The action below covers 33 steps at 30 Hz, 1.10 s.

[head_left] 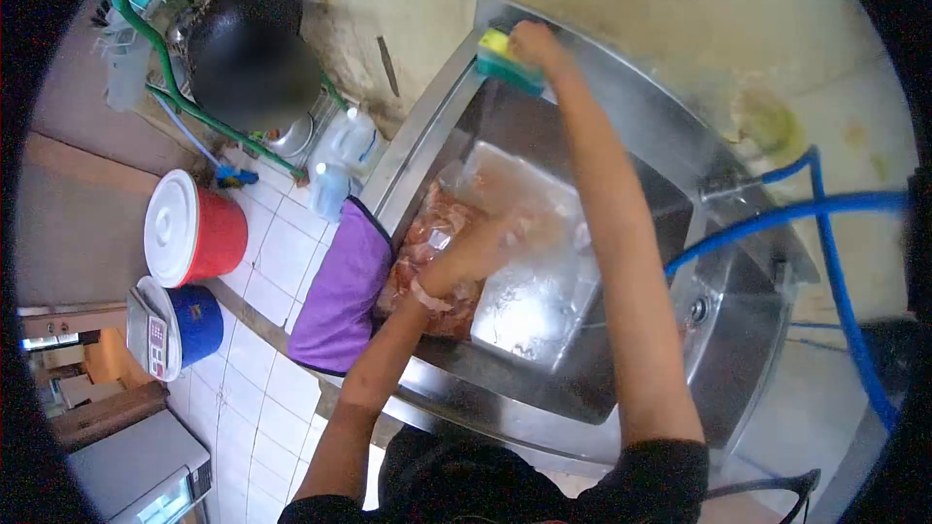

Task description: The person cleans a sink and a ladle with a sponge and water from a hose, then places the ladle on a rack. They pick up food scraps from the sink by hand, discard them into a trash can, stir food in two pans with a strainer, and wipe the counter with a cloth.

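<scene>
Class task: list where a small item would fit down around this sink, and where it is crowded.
Free: the white tiled counter between the red bucket and purple cloth. Crowded: the sink basin, filled by the tray, the bagged meat and the left hand.

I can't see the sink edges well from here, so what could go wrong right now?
The right hand reaches far to the sponge on the sink's back corner; it could slip in. The left hand only rests on the bag of meat in a wet tray, so the bag may slide. The blue hose hangs close to the right arm and might snag.
</scene>
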Tool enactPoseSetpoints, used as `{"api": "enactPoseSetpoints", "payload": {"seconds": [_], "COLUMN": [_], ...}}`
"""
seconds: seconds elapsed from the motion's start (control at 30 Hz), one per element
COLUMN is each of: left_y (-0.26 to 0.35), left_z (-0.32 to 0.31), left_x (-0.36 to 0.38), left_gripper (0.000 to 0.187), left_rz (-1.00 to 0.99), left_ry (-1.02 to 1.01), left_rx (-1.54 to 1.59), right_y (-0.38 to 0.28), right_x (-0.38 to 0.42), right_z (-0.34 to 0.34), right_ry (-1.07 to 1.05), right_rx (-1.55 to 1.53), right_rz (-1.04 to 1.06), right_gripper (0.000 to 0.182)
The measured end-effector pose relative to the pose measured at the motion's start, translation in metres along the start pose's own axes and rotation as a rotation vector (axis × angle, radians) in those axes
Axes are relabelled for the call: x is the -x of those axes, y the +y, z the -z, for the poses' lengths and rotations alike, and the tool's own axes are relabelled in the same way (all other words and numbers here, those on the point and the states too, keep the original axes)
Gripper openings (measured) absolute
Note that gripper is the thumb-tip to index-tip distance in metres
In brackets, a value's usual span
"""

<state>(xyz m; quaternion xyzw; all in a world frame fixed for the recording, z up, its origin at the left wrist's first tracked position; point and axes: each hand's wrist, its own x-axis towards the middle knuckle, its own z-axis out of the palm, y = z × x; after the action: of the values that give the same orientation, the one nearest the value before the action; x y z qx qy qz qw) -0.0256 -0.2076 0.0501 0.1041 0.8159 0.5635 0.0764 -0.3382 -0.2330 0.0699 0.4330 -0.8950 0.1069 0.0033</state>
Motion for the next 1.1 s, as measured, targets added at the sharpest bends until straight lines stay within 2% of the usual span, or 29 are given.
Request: {"api": "enactPoseSetpoints", "payload": {"seconds": [0.07,0.13,0.2,0.23,0.3,0.33,0.4,0.47,0.53,0.67,0.73,0.87,0.93,0.97,1.03,1.07,1.1], "left_y": [-0.011,-0.002,0.004,0.001,-0.005,-0.006,-0.007,-0.012,-0.010,-0.010,-0.009,-0.003,-0.008,-0.010,-0.017,-0.027,-0.039], "left_z": [0.011,0.024,0.030,0.028,0.024,0.023,0.023,0.023,0.029,0.035,0.038,0.039,0.037,0.039,0.049,0.056,0.063], "left_x": [0.006,0.016,0.023,0.027,0.034,0.038,0.049,0.060,0.069,0.083,0.083,0.081,0.071,0.061,0.028,0.006,-0.018], "left_gripper": [0.032,0.032,0.031,0.031,0.030,0.030,0.029,0.030,0.030,0.030,0.028,0.027,0.027,0.027,0.028,0.028,0.028], "left_rz": [0.017,0.023,0.076,0.068,-0.057,-0.066,-0.010,0.004,-0.013,0.011,0.010,0.064,0.036,0.028,0.083,0.037,-0.010], "left_ry": [0.119,0.116,0.022,0.023,0.112,0.124,0.180,0.173,0.222,0.280,0.339,0.366,0.411,0.403,0.506,0.597,0.687], "left_rx": [0.072,0.099,0.245,0.247,0.350,0.345,0.351,0.422,0.421,0.449,0.486,0.614,0.606,0.605,0.579,0.421,0.262], "right_y": [-0.004,-0.005,0.003,0.007,0.015,0.017,0.026,0.023,0.009,0.010,0.024,0.048,0.053,0.046,0.021,0.012,0.002], "right_x": [0.005,0.005,-0.005,-0.002,0.001,0.001,-0.005,-0.008,-0.009,-0.012,-0.010,-0.018,-0.015,-0.014,-0.008,-0.001,0.006], "right_z": [0.013,0.015,0.013,0.012,0.012,0.005,-0.020,-0.023,-0.009,-0.008,-0.023,-0.035,-0.028,-0.013,0.036,0.059,0.081], "right_ry": [-0.098,-0.183,-0.447,-0.444,-0.378,-0.372,-0.215,-0.164,-0.232,-0.267,-0.012,0.120,0.527,0.532,0.035,0.040,-0.042], "right_rx": [-0.001,0.007,-0.121,-0.113,-0.342,-0.333,-0.426,-0.331,-0.146,0.009,0.126,0.031,0.355,0.363,0.201,0.210,0.039], "right_rz": [-0.030,-0.061,-0.144,-0.145,-0.209,-0.197,-0.123,-0.145,-0.355,-0.407,-0.288,-0.332,0.045,0.040,-0.206,-0.217,-0.290], "right_gripper": [0.023,0.026,0.033,0.033,0.039,0.039,0.046,0.050,0.050,0.049,0.039,0.030,0.025,0.025,0.026,0.026,0.026]}}
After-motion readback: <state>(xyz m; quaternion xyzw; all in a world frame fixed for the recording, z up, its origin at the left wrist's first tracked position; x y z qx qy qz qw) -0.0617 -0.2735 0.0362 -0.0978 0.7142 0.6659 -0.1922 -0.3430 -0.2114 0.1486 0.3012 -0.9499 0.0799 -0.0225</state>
